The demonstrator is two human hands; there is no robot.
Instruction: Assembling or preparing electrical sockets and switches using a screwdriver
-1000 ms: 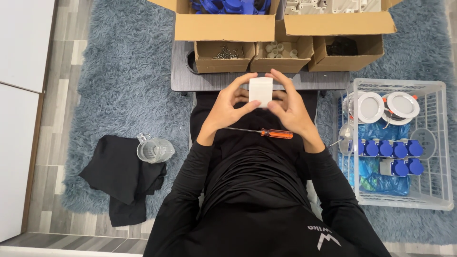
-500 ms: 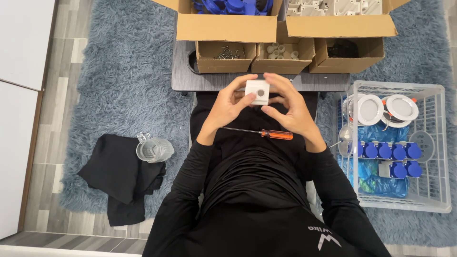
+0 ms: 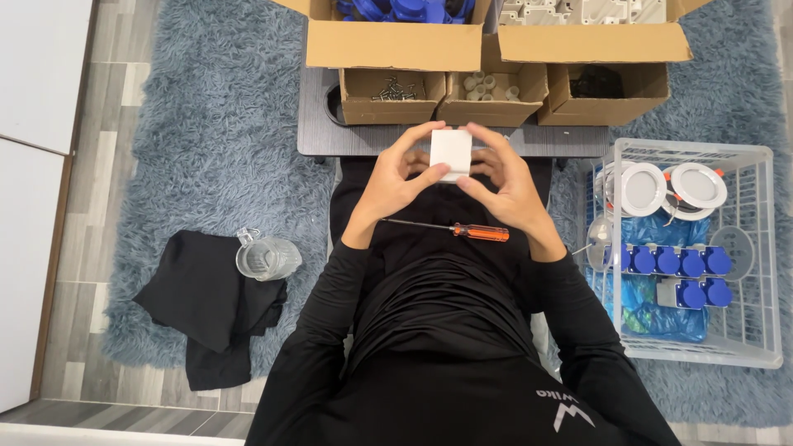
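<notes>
Hidden, cropped and unresolved parts of the overhead view.

The white block (image 3: 451,153) is partly covered by the fingers of the left hand (image 3: 395,183) and right hand (image 3: 505,186), so its lower face and sides cannot be read. The two large cardboard boxes (image 3: 395,43) are cut by the top edge, their blue and grey contents only partly shown. The small metal parts in the left small box (image 3: 391,89) are too small to identify. The screwdriver (image 3: 450,230) tip runs under the left wrist.

Cardboard boxes (image 3: 496,78) crowd ahead of the hands (image 3: 450,177); wire basket (image 3: 747,248) blocks rightward.
</notes>
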